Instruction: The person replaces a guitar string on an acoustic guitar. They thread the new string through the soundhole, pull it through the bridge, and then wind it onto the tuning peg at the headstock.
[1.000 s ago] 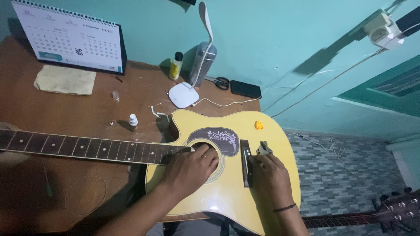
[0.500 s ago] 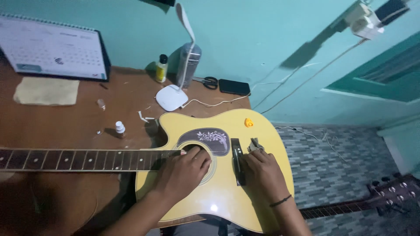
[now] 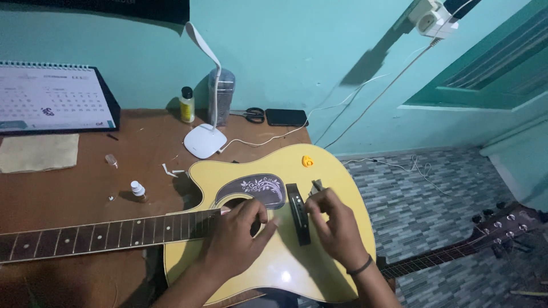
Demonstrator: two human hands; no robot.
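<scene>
A pale yellow acoustic guitar (image 3: 285,268) with a dark floral pickguard lies flat across the right end of the brown wooden tabletop (image 3: 68,188), its body overhanging the right edge and its dark fretboard running out past the left edge of the view. A small orange pick (image 3: 307,161) rests on the upper part of the body. Near the back edge stand a white desk lamp (image 3: 205,140) with a bent neck, a small yellow-filled bottle (image 3: 186,105), black scissors (image 3: 250,114) and a dark phone (image 3: 286,117); a spiral desk calendar (image 3: 54,98) leans at the back left corner, with a tan cloth (image 3: 37,152) in front of it. A little white-capped bottle (image 3: 137,189) stands just above the neck. A second guitar's headstock (image 3: 505,222) shows over the grey tiled floor on the right.

The left hand (image 3: 237,239) lies over the sound hole, fingers curled together and pressing on the body. The right hand (image 3: 337,225) sits just right of the black bridge (image 3: 298,214), fingertips pinched on a small grey metal tool (image 3: 317,185) that sticks up beyond them.
</scene>
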